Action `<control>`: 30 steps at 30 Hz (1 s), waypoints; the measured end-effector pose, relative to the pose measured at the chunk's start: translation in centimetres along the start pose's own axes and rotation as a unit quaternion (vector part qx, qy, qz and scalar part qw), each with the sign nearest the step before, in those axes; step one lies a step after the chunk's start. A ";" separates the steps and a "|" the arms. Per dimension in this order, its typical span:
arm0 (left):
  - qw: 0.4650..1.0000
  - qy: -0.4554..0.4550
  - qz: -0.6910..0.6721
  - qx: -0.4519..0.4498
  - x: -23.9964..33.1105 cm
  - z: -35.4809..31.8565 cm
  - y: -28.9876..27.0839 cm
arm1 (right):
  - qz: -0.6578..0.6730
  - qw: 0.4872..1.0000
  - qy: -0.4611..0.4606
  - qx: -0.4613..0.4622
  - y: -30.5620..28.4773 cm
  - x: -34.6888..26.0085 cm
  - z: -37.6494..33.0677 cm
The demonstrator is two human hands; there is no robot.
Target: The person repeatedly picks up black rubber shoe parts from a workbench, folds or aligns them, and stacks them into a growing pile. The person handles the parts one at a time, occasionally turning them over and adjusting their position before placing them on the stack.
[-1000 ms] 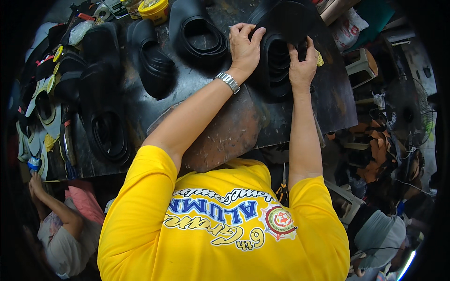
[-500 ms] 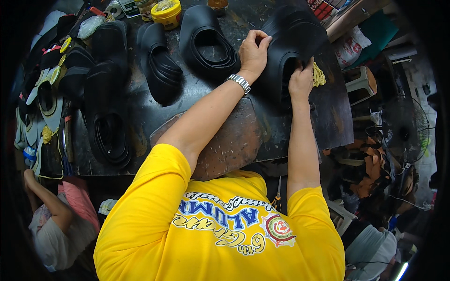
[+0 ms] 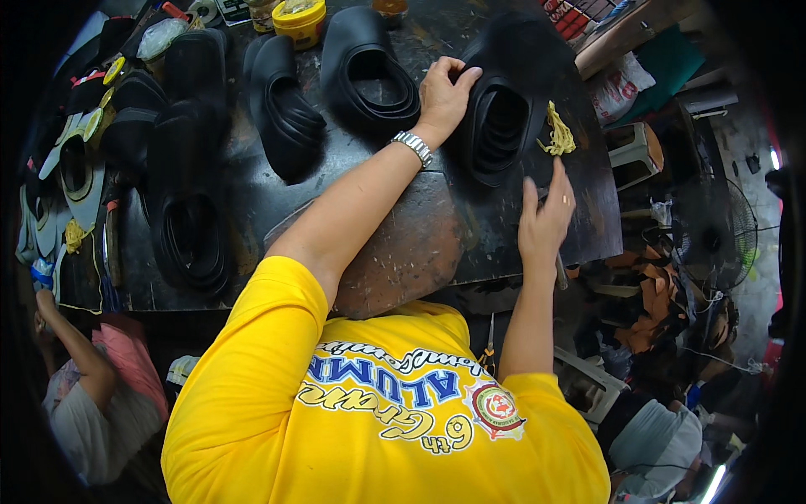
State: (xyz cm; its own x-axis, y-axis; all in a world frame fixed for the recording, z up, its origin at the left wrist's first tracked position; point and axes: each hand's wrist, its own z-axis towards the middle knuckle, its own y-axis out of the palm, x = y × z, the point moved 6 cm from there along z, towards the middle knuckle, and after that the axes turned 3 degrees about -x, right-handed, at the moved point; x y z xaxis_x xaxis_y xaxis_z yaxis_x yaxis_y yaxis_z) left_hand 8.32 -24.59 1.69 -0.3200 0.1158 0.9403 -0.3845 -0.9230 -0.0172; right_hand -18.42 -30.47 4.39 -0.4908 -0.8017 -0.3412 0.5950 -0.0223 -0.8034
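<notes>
Black nested uppers (image 3: pixel 505 82), lengthwise away, openings nearest

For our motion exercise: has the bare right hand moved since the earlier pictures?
Yes: the right hand moved closer to the near edge of the worn, dark tabletop.

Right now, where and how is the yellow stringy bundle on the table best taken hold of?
Probably pinch the yellow stringy bundle by its bunched near end, coming from the near side with the right hand. That end is the thickest, and the hand's fingers point toward it; the far end narrows, and the stack of black pieces stands to its left.
</notes>
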 end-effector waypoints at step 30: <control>0.998 -0.017 0.033 0.043 1.2 -1.0 2.2 | 0.051 0.994 -0.092 -0.030 8.7 -0.3 9.8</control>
State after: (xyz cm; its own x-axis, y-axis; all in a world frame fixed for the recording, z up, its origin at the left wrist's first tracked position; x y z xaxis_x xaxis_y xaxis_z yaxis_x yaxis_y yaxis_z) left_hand 6.23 -26.11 2.39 -0.3117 0.0425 0.9492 -0.2869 -0.9566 -0.0514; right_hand -6.84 -36.30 2.31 -0.3015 -0.8942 -0.3310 0.5943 0.0952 -0.7986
